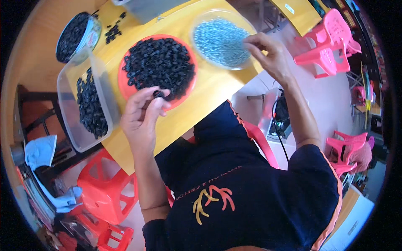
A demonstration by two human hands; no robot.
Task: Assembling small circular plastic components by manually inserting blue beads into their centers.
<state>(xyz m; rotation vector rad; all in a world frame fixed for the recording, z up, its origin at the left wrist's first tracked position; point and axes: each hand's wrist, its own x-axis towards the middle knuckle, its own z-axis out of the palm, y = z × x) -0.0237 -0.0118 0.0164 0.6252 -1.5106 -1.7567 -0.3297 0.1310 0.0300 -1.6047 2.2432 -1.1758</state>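
Left of centre: left hand pinches a black ring between thumb and fingers at the lower rim of the red bowl; ring's axis unclear. Upper right: right hand, nearer the silvery pieces, fingertips curled at their clear bowl's right side; cannot tell whether they meet or hold anything.

smooth plastic plate, matt rings on it; clear plastic tub left, shiny metallic-looking pieces right of the plate.
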